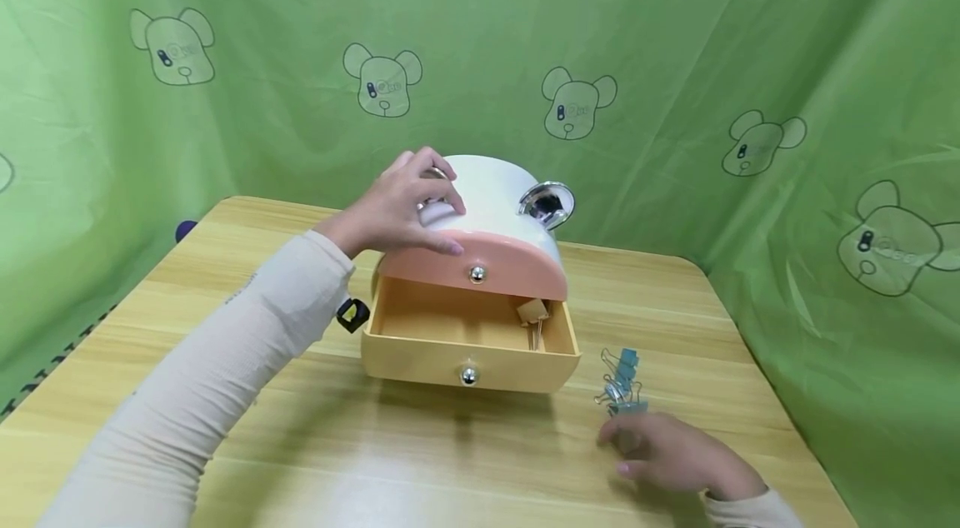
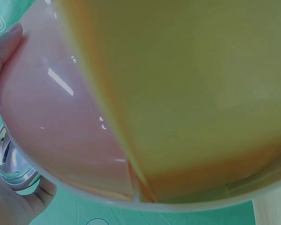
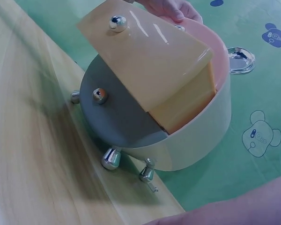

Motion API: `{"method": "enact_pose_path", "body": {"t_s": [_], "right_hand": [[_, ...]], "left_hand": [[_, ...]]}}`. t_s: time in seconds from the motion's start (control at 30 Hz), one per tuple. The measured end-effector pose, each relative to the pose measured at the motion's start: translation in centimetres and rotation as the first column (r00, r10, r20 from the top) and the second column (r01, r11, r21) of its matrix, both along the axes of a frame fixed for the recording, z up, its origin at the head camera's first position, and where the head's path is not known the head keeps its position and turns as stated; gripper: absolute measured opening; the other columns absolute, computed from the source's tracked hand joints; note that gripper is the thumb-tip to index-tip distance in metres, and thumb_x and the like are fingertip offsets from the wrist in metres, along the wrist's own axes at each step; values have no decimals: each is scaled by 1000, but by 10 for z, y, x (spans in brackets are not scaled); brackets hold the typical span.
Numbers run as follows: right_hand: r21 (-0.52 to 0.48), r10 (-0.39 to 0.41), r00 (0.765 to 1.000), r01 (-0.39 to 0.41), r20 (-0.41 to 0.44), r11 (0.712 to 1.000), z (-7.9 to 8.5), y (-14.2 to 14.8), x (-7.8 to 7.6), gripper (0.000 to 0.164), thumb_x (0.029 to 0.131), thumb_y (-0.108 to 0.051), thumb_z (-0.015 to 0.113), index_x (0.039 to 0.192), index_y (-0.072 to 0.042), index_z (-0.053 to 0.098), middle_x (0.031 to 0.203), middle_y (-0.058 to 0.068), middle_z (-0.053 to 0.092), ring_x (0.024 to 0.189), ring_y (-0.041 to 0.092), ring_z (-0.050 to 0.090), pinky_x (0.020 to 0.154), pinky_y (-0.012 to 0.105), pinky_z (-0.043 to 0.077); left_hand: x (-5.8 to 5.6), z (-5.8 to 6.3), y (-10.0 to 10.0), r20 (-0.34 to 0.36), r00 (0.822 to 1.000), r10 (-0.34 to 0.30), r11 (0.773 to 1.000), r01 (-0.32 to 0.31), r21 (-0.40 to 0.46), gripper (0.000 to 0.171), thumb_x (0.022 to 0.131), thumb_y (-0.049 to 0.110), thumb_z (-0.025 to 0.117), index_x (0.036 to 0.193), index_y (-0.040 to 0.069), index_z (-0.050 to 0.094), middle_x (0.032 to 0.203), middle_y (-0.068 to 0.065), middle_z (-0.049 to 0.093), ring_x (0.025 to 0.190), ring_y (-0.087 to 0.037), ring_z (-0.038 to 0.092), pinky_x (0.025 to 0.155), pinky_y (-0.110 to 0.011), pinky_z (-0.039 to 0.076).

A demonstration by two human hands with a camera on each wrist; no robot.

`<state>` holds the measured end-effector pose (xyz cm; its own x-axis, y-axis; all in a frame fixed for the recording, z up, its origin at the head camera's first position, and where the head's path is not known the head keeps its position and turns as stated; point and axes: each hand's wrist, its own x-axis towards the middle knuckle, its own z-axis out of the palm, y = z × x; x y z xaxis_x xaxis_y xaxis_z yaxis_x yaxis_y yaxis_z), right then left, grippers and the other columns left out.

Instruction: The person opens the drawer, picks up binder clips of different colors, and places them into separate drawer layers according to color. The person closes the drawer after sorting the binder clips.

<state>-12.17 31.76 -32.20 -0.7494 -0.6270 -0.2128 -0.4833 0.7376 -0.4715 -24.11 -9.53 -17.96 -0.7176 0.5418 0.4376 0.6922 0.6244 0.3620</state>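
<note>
Teal binder clips (image 1: 626, 371) look light, stiffly sprung; pinch bodies. Left hand (image 1: 408, 205) grips drawer cabinet (image 1: 506, 261); right hand (image 1: 671, 451) blurred, can't tell.

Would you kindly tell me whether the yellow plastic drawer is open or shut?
Open: the yellow plastic drawer juts out beneath the pink semicircular drawer front, its interior visible from above.

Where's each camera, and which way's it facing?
Head: worn there, facing forward and down at the cabinet; both sleeves, left hand, right hand show.
Left wrist: worn there, facing the pink front closely; left hand at left.
Right wrist: worn there, facing the cabinet; left hand, bare skin show.
All share the pink front.
</note>
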Motion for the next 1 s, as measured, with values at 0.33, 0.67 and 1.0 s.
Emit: {"method": "enact_pose_path", "body": {"t_s": [0.33,0.67,1.0], "right_hand": [[31,-31,998,30,52,999,3,2,0,30,87,-23,70,114,-15,63,115,5,63,107,36,58,85,54,49],[25,-63,998,62,31,998,0,2,1,33,83,-21,74,113,-12,63,112,8,64,104,38,59,83,58,49],[3,-163,985,164,-48,987,-7,-3,-5,32,78,-24,78,106,-12,67,107,6,67,102,34,61,86,57,48]], "left_hand": [[0,0,0,-8,1000,-4,1000,4,0,47,64,48,87,98,19,72,127,-3,45,112,-23,38,91,-41,35],[0,-1,0,-5,1000,-5,1000,5,-1,46,64,48,87,97,19,72,127,-4,45,112,-23,38,92,-42,35],[-1,-1,0,-4,1000,-3,1000,3,-2,46,65,47,87,98,19,72,127,-4,45,111,-23,38,92,-42,34]]}}
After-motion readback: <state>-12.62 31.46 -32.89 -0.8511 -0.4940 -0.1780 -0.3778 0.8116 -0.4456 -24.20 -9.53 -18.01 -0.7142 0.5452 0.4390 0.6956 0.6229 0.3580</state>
